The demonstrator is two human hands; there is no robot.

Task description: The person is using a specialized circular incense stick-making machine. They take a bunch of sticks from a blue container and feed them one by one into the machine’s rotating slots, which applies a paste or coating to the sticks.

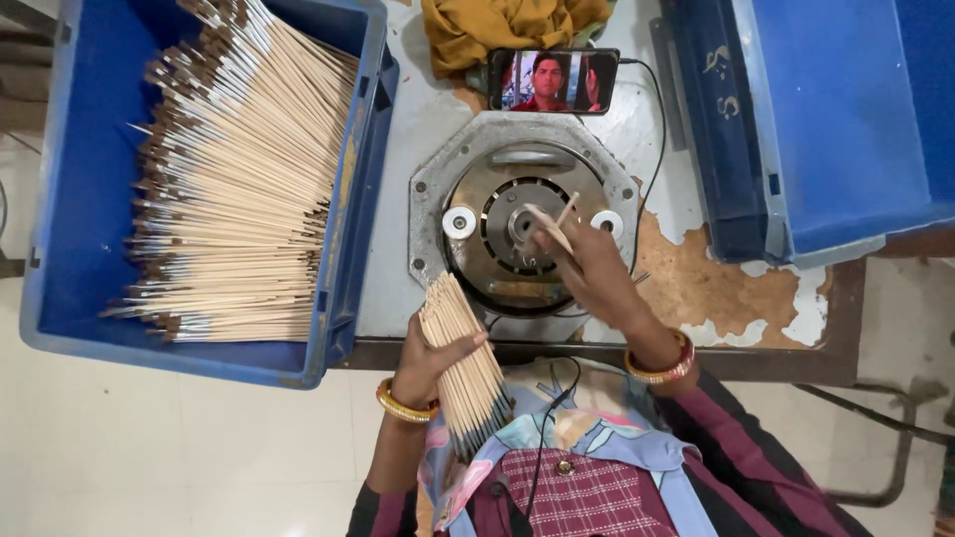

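Inspector: Hands first. What did the left hand [430, 360] have?

Recorder: It was closed around a thick bundle of thin pale wooden sticks with dark tips [465, 360], held slantwise at the table's near edge, dark ends pointing down towards the person's lap.

Inspector: And the right hand [587, 270]?

Recorder: Its fingers were pinched on two loose pale sticks [557, 223], crossed over the hub of the round grey metal machine plate [527, 214] set into the worn white table [696, 288]. The sticks' ends lay at the centre of the plate.

Inspector: Surroundings?

Recorder: A large blue plastic crate [70, 199] stood to the left, filled with a heap of the same dark-tipped sticks [244, 169] lying roughly level. A second blue plastic crate [846, 119] sat at the right. Beyond the plate, a black phone with a lit screen [553, 82] leaned against a crumpled mustard-yellow cloth [487, 30], a cable running from it. Gold and red bangles [661, 370] circled both wrists.
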